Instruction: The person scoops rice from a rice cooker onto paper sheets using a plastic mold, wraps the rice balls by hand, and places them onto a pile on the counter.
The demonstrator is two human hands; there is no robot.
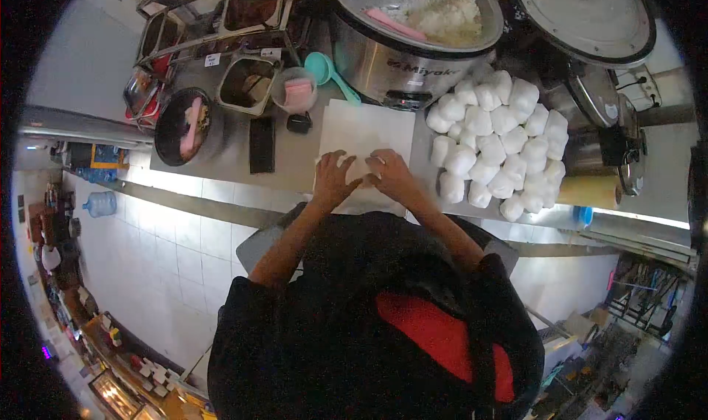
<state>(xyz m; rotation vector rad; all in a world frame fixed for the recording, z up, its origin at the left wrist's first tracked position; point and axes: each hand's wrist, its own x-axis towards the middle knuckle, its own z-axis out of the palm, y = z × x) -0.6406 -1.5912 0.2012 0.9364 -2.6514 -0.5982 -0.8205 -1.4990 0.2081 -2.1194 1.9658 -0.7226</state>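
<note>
White paper sheets [369, 125] lie on the counter in front of me, reaching to its near edge. My left hand [335, 182] is bent over the left side of the near paper, fingers curled onto it. From the right, my right hand [391, 176] grips the same paper, its fingertips close to those of the left. Whatever is under my palms is mostly hidden. Just right of my right hand sits a heap of several rounded white paper-wrapped bundles [494, 143]. A black phone [262, 146] rests left of my left hand.
Behind the paper stands a large rice cooker [380, 62] holding rice and a pink spatula [396, 24]. Nearby are a turquoise ladle [322, 70], a clear tub [295, 89], a black bowl [169, 136] and metal food pans [247, 84]. A round lid [582, 14] is at right.
</note>
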